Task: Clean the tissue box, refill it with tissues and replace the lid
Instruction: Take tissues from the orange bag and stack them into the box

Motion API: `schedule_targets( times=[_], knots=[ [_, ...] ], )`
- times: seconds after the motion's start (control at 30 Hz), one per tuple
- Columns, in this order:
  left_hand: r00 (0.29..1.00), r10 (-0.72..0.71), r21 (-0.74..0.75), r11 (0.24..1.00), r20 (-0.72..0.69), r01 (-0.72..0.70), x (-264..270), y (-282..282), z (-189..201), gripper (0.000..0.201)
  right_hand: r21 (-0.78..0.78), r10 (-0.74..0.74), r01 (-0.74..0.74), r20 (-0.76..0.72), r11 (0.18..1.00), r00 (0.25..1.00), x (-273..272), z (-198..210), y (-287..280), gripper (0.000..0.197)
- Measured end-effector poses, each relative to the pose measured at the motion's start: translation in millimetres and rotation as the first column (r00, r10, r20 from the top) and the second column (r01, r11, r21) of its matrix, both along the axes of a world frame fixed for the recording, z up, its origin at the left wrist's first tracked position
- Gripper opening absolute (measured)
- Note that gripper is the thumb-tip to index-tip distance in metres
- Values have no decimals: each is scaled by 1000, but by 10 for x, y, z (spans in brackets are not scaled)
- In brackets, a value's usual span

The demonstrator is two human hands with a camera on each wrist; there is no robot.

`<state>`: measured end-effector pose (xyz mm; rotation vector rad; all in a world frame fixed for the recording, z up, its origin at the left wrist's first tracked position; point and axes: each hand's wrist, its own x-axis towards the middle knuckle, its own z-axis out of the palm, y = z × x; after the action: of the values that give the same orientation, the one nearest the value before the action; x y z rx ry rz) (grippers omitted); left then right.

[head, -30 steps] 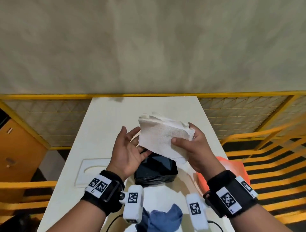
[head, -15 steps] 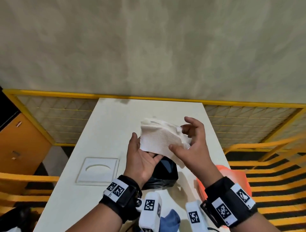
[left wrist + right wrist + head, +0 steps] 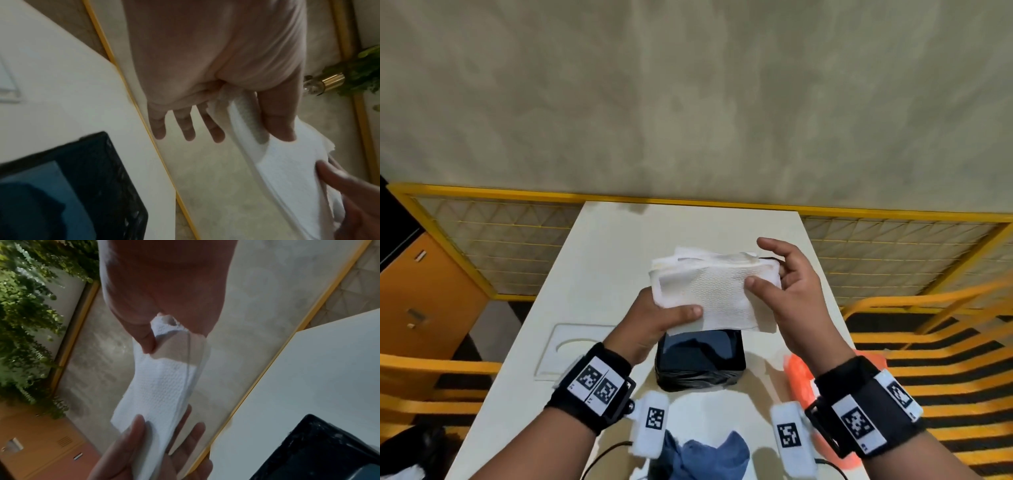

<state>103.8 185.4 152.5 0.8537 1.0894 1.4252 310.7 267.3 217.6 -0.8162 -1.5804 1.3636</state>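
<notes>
Blue cloth (image 3: 709,455) at near table (image 3: 599,260) edge, orange packet (image 3: 799,380) rightward.

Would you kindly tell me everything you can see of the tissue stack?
The tissue stack is a white, embossed, soft-looking wad of folded sheets, its far edges uneven. It is held in the air above the open black box, clear of the table. The left hand grips its near-left corner under the thumb; the right hand pinches its right end.

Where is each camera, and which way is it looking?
Head: on the head, looking down at both hands, tissues, box and table.
Left wrist: along the left hand's fingers.
Right wrist: along the right hand's thumb.
All three show the tissues and box.
</notes>
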Motion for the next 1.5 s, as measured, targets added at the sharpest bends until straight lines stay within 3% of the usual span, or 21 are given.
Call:
schedule_targets(
  times=[0.1, 0.27, 0.43, 0.53, 0.6, 0.7, 0.8, 0.9, 0.97, 1.07, 1.23, 1.37, 1.5],
  knots=[
    [999, 47, 18, 999, -6, -47, -109, 3, 92, 69, -53, 27, -28, -30, 998, 999, 4, -4, 18, 57],
    [978, 73, 50, 995, 196, -84, -46, 16, 119, 68, -18, 83, -85, -74, 996, 994, -75, 107, -27, 71],
    [971, 69, 17, 997, 231, -75, -11, -1, 118, 64, 136, 48, -73, 181, 988, 982, -151, 155, -42, 94],
    [968, 118, -48, 993, 220, -110, -56, -34, 90, 69, 115, 31, -58, 224, 992, 974, -149, 85, -39, 94],
    [971, 118, -55, 993, 207, -109, -53, -50, 85, 61, 102, 71, -95, 215, 990, 974, -168, 46, -54, 96],
    [965, 129, -35, 992, 229, -124, -37, -56, 128, 43, -19, 97, -97, 20, 995, 995, -171, -9, -23, 90],
    [942, 164, -15, 986, 292, -166, -88, -3, 239, 34, -321, 14, -76, -190, 944, 982, -123, -147, 77, 91],
    [944, 166, 63, 979, 285, -192, -127, 74, 403, 32, -579, -59, -147, -321, 802, 945, -170, -376, 50, 117],
    [959, 132, 134, 976, 251, -170, -118, 123, 535, 38, -686, -90, -262, -431, 679, 898, -271, -514, -18, 123],
    [991, 69, 223, 970, 115, -93, -117, 186, 677, 47, -684, -41, -433, -559, 588, 828, -436, -559, -122, 112],
    [983, 64, 183, 983, -171, -32, -76, 242, 691, 32, -547, -64, -570, -753, 614, 654, -598, -440, -160, 100],
    [958, 204, 124, 976, -202, -181, -20, 238, 531, 67, -519, -90, -591, -793, 618, 602, -650, -348, -159, 91],
    [945, 273, 147, 957, -180, -249, -12, 213, 475, 67, -460, -41, -619, -822, 636, 569, -636, -321, -140, 81]
  ],
)
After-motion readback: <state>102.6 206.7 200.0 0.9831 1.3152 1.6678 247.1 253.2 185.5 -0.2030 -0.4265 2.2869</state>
